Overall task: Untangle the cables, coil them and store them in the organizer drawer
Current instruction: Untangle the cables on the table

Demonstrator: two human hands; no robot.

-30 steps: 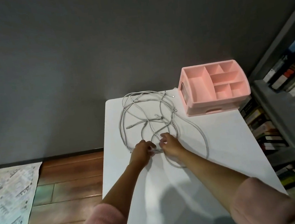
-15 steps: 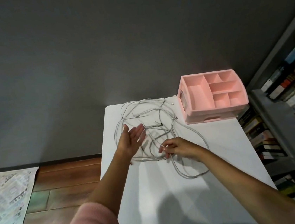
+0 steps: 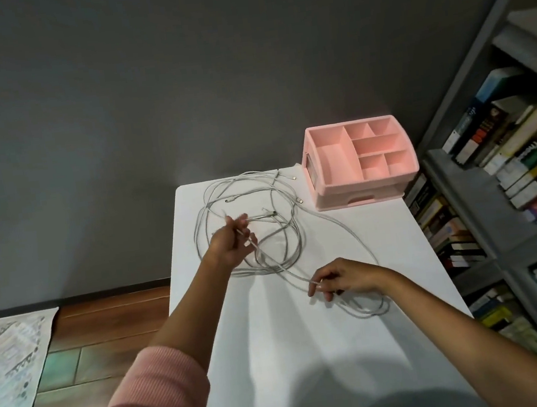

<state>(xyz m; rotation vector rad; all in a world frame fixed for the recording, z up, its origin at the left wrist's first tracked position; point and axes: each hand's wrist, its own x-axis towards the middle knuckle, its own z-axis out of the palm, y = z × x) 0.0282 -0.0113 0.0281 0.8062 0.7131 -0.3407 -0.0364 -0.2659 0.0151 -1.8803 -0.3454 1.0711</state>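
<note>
A tangle of thin white cables lies in loops on the far half of the white table. My left hand sits over the tangle's left side, pinching one cable end between thumb and fingers. My right hand is nearer and to the right, fingers closed on a cable strand that runs taut back toward the tangle. A long loop trails under and beyond my right hand. The pink organizer stands at the far right corner, its top compartments empty and its front drawer shut.
A grey bookshelf full of books stands close along the table's right edge. A dark wall runs behind the table. To the left are a wooden floor and a patterned sheet on the floor.
My right hand has pulled its strand toward me and to the right, away from the tangle. My left hand, open half a second ago, has closed on a cable end.
</note>
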